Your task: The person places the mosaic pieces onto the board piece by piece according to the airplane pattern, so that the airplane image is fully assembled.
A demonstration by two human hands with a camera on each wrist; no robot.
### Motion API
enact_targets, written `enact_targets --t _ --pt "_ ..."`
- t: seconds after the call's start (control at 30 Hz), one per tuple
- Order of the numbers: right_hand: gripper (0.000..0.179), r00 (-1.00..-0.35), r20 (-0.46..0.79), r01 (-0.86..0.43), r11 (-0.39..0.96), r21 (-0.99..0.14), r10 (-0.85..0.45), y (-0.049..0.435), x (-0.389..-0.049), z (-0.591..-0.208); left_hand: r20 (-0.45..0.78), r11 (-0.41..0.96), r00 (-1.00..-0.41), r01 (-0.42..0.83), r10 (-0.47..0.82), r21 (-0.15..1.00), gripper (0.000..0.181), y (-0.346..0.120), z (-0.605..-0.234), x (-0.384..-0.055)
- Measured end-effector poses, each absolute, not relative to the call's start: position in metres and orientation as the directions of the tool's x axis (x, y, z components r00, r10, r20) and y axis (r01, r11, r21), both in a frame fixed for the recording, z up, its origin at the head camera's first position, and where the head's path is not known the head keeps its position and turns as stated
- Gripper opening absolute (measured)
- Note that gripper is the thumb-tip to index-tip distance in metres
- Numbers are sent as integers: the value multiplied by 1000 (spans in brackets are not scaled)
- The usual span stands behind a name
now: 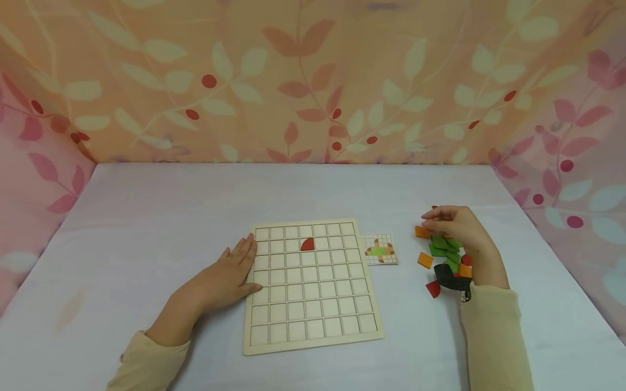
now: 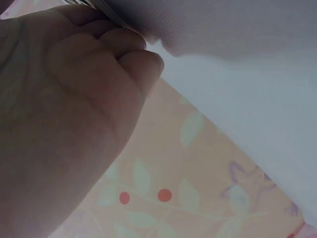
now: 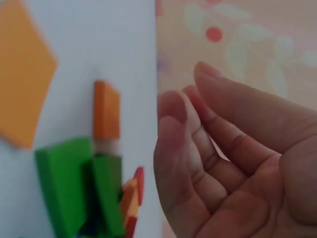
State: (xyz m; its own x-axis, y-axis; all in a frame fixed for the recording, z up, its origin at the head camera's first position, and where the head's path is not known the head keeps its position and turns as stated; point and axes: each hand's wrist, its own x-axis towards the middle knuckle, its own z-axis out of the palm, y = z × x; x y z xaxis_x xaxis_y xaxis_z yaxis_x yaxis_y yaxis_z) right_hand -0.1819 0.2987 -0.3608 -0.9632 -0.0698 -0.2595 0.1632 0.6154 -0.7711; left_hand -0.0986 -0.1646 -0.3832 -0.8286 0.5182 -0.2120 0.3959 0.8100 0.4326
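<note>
A pale wooden grid board lies on the white table, with one red quarter-circle piece in a cell of its second row. My left hand rests at the board's left edge, fingers straight and touching it. Over at the right, my right hand hovers above a loose pile of green pieces, orange squares and red pieces. In the right wrist view its thumb and loosely bent fingers stand apart, with nothing between them. My right forearm covers part of the pile.
A small pattern card with a coloured picture on a grid lies against the board's right edge. A black wrist strap hangs over the pile. Floral cloth walls the table's back and sides.
</note>
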Motion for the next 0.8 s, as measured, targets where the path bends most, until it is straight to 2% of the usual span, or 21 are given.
enact_targets --t 0.1,0.3,0.63,0.8 --pt "45 -958 -283 184 649 -738 -50 304 -184 -369 -222 802 -824 384 521 458 83 -168 -384 -98" --pt "41 -965 -258 145 709 -690 -54 306 -183 -377 -226 779 -811 381 540 497 73 -171 -383 -99" --pt "40 -961 -257 102 728 -678 -105 306 -184 -381 -253 797 -813 364 524 483 72 -167 -382 -99" --pt "35 -963 -255 105 753 -649 -86 303 -186 -381 -263 804 -814 357 517 477 70 -167 -380 -99"
